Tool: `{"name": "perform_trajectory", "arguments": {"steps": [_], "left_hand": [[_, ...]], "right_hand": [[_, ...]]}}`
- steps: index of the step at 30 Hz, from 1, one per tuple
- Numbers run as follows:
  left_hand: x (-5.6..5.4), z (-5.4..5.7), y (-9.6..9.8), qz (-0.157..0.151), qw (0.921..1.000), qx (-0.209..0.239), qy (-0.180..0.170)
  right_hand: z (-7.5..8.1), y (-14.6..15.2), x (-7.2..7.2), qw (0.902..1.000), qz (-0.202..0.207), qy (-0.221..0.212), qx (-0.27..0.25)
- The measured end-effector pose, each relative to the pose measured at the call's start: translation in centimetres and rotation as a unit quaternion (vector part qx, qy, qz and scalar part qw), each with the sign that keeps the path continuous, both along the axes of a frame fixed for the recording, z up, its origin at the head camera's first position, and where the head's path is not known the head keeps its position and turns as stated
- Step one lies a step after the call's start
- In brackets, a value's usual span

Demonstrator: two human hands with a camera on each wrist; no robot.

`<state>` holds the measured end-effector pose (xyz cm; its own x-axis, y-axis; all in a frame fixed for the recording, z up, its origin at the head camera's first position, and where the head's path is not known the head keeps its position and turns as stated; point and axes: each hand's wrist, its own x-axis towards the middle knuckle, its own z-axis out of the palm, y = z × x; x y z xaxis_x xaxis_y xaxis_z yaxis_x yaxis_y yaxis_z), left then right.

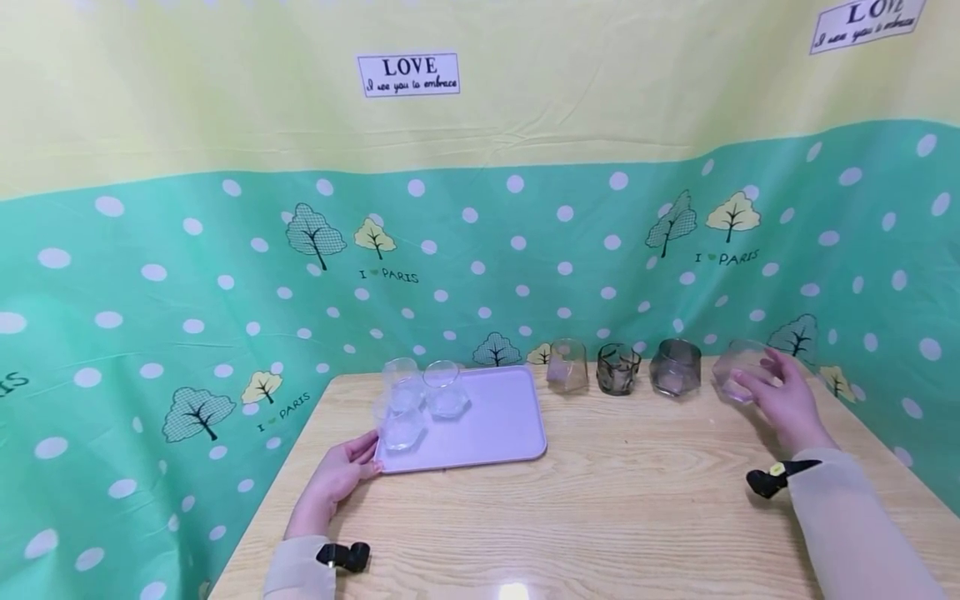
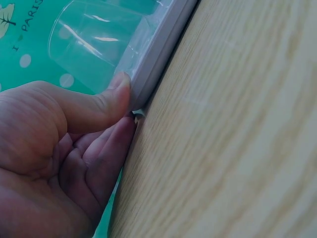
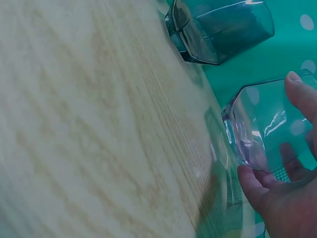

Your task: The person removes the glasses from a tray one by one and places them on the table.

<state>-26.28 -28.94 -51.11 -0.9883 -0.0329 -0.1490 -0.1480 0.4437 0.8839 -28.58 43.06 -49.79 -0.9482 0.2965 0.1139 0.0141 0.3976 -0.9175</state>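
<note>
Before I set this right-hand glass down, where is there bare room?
Bare: the right half of the lilac tray, right of the clear glasses; also the wooden table in front of the tray, between the left hand and right sleeve. Crowded: the tray's left end, and the table's back edge from the amber-tinted glass to the right hand.

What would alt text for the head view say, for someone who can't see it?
The right hand holds a glass to the right of three tinted glasses on a table; the left hand grips the near left corner of a purple tray bearing clear glasses. A green and yellow curtain hangs behind.
</note>
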Motion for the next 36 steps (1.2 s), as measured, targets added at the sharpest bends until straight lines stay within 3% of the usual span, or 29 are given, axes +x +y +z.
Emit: {"name": "perform_trajectory", "arguments": {"steps": [6, 12, 24, 36], "left_hand": [[0.0, -0.4, 0.1, 0.0, 0.9999, 0.01, 0.0], [0.2, -0.6, 0.1, 0.002, 0.9999, 0.017, -0.002], [0.5, -0.2, -0.4, 0.004, 0.9999, -0.002, -0.01], [-0.2, 0.1, -0.1, 0.006, 0.9998, -0.009, -0.019]], "right_hand": [[-0.2, 0.1, -0.5, 0.9996, 0.0, -0.029, -0.005], [-0.6, 0.1, -0.5, 0.9993, 0.007, -0.028, -0.022], [0.0, -0.5, -0.6, 0.9988, 0.024, -0.039, 0.016], [-0.7, 0.4, -1.4, 0.9984, 0.028, -0.035, 0.035]]}}
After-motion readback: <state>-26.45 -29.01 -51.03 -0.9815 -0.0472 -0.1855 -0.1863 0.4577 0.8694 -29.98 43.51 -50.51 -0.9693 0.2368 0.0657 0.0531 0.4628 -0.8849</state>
